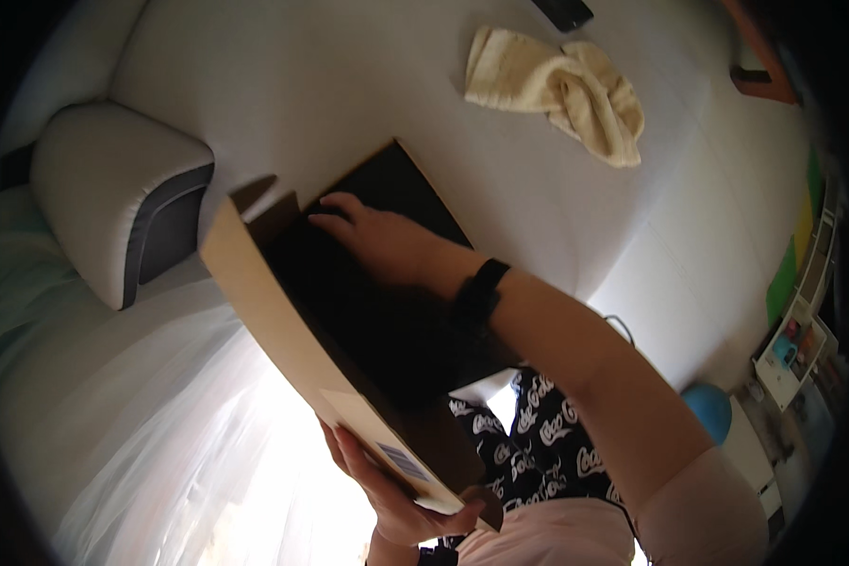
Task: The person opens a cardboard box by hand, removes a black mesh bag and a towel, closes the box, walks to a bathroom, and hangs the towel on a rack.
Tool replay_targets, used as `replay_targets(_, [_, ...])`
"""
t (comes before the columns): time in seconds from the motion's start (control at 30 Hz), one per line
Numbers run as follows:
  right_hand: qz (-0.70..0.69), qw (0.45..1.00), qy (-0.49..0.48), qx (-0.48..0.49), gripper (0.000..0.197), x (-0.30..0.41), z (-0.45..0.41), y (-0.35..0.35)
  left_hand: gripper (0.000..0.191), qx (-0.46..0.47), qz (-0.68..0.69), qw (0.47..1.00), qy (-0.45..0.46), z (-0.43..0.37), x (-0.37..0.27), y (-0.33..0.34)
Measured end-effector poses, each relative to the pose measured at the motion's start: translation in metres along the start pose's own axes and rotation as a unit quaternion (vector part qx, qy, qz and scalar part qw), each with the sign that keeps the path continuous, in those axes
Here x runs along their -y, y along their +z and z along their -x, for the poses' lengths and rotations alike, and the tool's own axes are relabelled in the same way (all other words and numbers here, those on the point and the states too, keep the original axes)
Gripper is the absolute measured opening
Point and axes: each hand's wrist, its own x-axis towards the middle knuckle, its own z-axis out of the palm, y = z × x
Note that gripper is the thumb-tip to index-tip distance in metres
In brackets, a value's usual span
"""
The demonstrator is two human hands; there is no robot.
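Note:
An open cardboard box (272,297) is tilted in front of me, with a printed barcode label on its long side wall. My left hand (403,506) grips the lower end of that wall, fingers outside and thumb near the corner flap. My right hand (378,240) reaches over the box, palm down, on or just above a flat black surface (389,180). Its visible fingers are spread, with nothing seen between them. Whether that black surface is the lining or a thing inside, I cannot tell. A black band (480,290) circles my right wrist.
The box is over a light grey sofa (311,85). A padded armrest or cushion (113,184) is at left. Farther up lie a cream towel (559,88) and a black object (566,13). Sheer curtains (184,439), a blue ball or balloon (709,414) and a white shelf (785,375) flank me.

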Motion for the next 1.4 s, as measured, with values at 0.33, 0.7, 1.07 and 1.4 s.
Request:
replay_targets(0.33, [-0.382, 0.819, 0.417, 0.095, 0.032, 0.03, 0.231, 0.044, 0.135, -0.043, 0.077, 0.996, -0.011, 0.011, 0.01, 0.01])
replay_targets(0.7, [-0.745, 0.506, 0.419, -0.113, 0.036, 0.063, 0.263, 0.179, 0.123, -0.005, 0.077, 0.995, 0.067, 0.003, 0.015, 0.015])
replay_targets(1.07, [-0.792, 0.421, 0.388, -0.21, 0.063, 0.079, 0.26, 0.176, 0.085, 0.033, 0.117, 0.987, 0.104, 0.017, 0.028, 0.011])
replay_targets(1.4, [-0.714, 0.518, 0.423, -0.207, 0.034, 0.069, 0.247, 0.171, 0.117, 0.056, 0.089, 0.99, 0.089, 0.016, 0.029, 0.034])
